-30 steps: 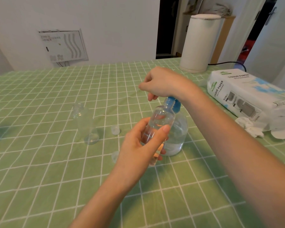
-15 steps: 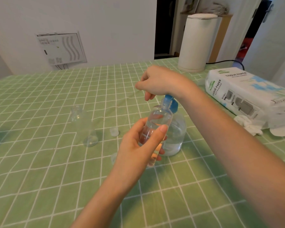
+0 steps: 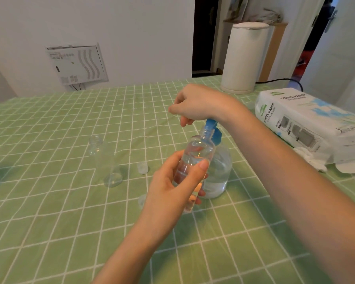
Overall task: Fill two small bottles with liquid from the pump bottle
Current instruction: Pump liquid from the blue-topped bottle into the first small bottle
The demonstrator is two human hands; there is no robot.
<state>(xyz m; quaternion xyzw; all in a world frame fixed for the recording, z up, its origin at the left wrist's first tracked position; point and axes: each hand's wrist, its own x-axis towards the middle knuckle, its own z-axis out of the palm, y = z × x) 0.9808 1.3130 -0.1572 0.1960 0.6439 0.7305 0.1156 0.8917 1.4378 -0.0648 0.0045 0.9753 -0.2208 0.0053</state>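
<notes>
- Your left hand (image 3: 172, 187), centre of the frame, has thumb and fingers curled round a small bottle (image 3: 195, 158), held tilted and partly filled with clear liquid.
- Its mouth sits right at the blue spout (image 3: 212, 130) of the pump bottle (image 3: 220, 171), which stands on the tabletop (image 3: 49, 222) just behind it.
- Your right hand (image 3: 197, 103) is over the pump top, fingers curled downward; whether they clasp it, I can't tell.
- The second small bottle (image 3: 105, 160) stands open at centre left, a cap (image 3: 142, 167) between it and the pump bottle.
- A tissue pack (image 3: 307, 119) lies at the right.
</notes>
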